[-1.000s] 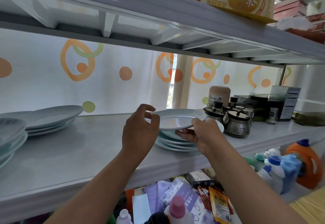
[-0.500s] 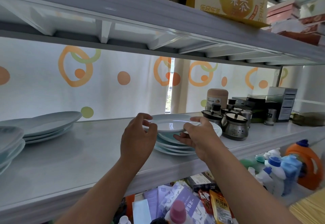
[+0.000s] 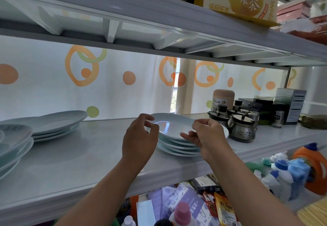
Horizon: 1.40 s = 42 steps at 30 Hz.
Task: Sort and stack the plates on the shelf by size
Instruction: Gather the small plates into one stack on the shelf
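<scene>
Glossy glazed plate (image 3: 174, 125), smooth shelf (image 3: 79, 155)

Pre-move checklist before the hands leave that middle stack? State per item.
1. Top plate seated on the middle stack: looks ok, it sits level on the plates below.
2. Left hand released: cannot tell, its fingers curl right at the rim.
3. Right hand released: cannot tell, fingertips sit at the near rim.
4. Stack edges aligned: ok, no plate juts out noticeably.
5. Clearance to the metal jars: cannot tell, the right hand hides the gap.
6. Size match within the stack: cannot tell, the hands cover both sides.
</scene>
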### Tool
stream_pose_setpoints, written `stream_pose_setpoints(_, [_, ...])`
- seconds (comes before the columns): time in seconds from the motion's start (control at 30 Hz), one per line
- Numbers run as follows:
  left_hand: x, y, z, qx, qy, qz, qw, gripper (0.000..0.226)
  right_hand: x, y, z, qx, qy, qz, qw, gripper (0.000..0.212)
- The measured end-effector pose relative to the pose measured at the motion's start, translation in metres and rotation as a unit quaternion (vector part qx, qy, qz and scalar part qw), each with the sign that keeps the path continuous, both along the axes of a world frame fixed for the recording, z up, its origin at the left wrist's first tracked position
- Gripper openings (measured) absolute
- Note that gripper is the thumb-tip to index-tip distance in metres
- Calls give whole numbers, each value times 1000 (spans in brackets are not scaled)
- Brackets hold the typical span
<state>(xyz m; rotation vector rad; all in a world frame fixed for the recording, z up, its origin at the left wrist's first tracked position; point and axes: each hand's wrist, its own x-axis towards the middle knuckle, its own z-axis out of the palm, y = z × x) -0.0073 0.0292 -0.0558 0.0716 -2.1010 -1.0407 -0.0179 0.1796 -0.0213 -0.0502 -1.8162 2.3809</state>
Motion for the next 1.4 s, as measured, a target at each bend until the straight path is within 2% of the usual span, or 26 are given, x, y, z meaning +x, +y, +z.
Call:
stream_pose_setpoints(0.4, [11, -41, 7, -20, -5, 45, 999, 18, 3, -45, -1, 79, 51, 50, 994, 13])
stream_pose_setpoints(0.73, [30, -122, 11, -31, -40, 152, 987, 17, -12, -142, 1, 194, 143, 174, 955, 20])
stream_pose_setpoints(0.83, [32, -136, 15, -38, -27, 166, 985, 17, -20, -174, -1, 170, 116, 220, 954, 20])
stream_pose_setpoints(1.0, [21, -149, 13, -50, -47, 167, 983, 20, -48, -231, -12, 108, -17, 269, 957, 18])
stream_pose_setpoints(1.1, [7, -156, 14, -54, -54, 172, 982, 22, -66, -256, -15, 131, -5, 241, 962, 26])
stream_pose_setpoints(1.23, [-5, -164, 13, -85, -19, 202, 976, 22, -87, -276, -11, 202, 46, 192, 959, 36])
stream_pose_setpoints(1.4, [-10, -175, -5, -115, -35, 209, 971, 21, -98, -287, -31, 243, 34, 233, 941, 34])
